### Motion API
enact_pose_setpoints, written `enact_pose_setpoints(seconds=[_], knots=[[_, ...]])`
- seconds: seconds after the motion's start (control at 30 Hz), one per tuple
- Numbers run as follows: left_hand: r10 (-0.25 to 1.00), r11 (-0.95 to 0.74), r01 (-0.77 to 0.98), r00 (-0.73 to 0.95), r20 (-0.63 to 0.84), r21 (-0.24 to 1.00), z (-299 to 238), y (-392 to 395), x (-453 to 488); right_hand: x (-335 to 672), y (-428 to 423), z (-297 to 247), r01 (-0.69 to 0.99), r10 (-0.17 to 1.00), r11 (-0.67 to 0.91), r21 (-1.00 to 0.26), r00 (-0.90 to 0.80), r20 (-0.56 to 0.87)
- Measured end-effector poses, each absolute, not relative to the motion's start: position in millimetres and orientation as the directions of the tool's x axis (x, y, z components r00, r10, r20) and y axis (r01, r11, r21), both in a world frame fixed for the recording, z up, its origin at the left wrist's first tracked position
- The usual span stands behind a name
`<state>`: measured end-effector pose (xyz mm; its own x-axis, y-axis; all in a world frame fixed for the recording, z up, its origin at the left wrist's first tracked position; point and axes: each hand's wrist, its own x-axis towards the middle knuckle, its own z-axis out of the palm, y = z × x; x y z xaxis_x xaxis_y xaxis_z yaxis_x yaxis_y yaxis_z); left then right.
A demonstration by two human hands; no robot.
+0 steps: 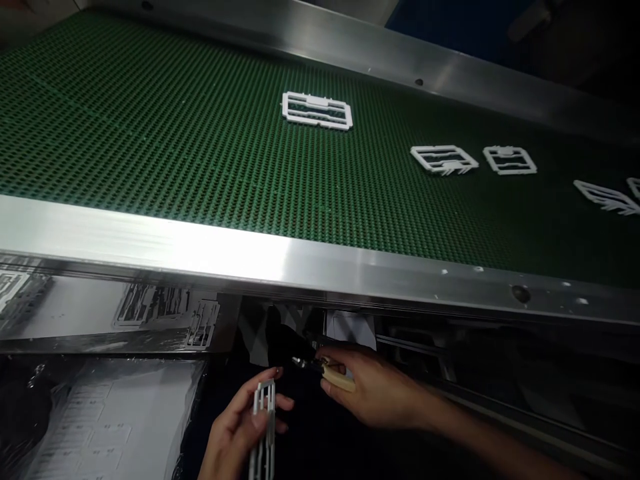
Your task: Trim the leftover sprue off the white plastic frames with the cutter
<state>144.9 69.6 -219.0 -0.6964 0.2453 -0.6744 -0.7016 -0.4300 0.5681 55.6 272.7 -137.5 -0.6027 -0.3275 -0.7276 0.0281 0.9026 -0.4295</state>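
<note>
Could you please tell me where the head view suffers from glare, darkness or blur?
In the head view, glare whitens the brushed metal conveyor rail; the zone below is dim, so the left hand holding a white plastic grid frame and the right hand holding small cutters with tan handles look soft; the far-right white frames smear.

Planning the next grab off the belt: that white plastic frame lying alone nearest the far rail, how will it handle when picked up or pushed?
The white frame is an open lattice of thin bars, so probably very light and slightly flexible. It lies flat on the green belt, so it should slide rather than roll or tip. Its thin ribs look snappable if squeezed.
</note>
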Motion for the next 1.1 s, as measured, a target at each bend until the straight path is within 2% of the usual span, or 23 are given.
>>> enact_pose_setpoints(seconds=[0.1, 0.3, 0.5, 0.6, 0.73, 1.1], knots=[[0.381, -0.546, -0.752, -0.615, -0.690, 0.369, -222.2, 61.8, 141.7, 62.1, 265.5, -136.7, -0.079, -0.403, 0.874, -0.480, -0.672, -0.622], [0.449, -0.570, -0.776, -0.570, -0.688, 0.270, -224.2, 57.4, 139.6, 57.7, 257.0, -134.0, -0.243, -0.489, 0.854, -0.460, -0.675, -0.552], [0.531, -0.633, -0.761, -0.562, -0.635, 0.143, -226.6, 53.8, 139.3, 48.5, 255.0, -128.1, -0.308, -0.518, 0.850, -0.427, -0.629, -0.579], [0.520, -0.652, -0.745, -0.574, -0.633, 0.141, -228.4, 55.7, 141.1, 45.2, 256.4, -126.3, -0.335, -0.536, 0.842, -0.423, -0.617, -0.576], [0.463, -0.649, -0.733, -0.592, -0.660, 0.203, -232.4, 58.9, 144.2, 41.0, 258.0, -123.5, -0.346, -0.539, 0.841, -0.415, -0.595, -0.596], [0.454, -0.596, -0.761, -0.583, -0.673, 0.258, -236.0, 57.6, 145.4, 38.3, 259.3, -122.3, -0.379, -0.559, 0.829, -0.411, -0.571, -0.601]])
